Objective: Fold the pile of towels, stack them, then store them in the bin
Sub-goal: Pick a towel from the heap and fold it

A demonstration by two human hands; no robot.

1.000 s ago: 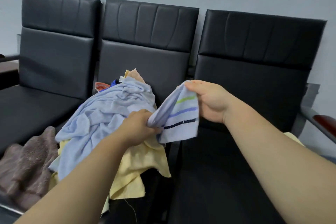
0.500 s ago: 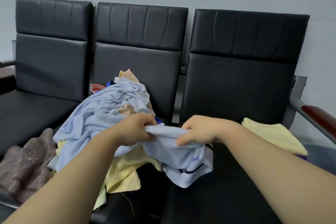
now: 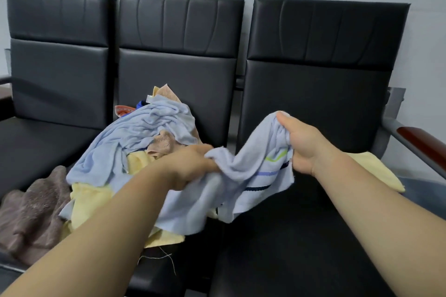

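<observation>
We held the towel point(image 3: 253, 176) over the seat point(image 3: 289, 248) beside the pile point(image 3: 135, 132), left hand point(image 3: 193, 166) and right hand point(image 3: 301, 144) each clenched on an edge; slack cloth, we judged, risked a crooked fold.

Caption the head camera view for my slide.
A striped blue towel gripped by the left hand and right hand above black seats, beside the towel pile.

1 head-worn camera looks forward and down, close over 3 black seats point(image 3: 313, 103).
</observation>
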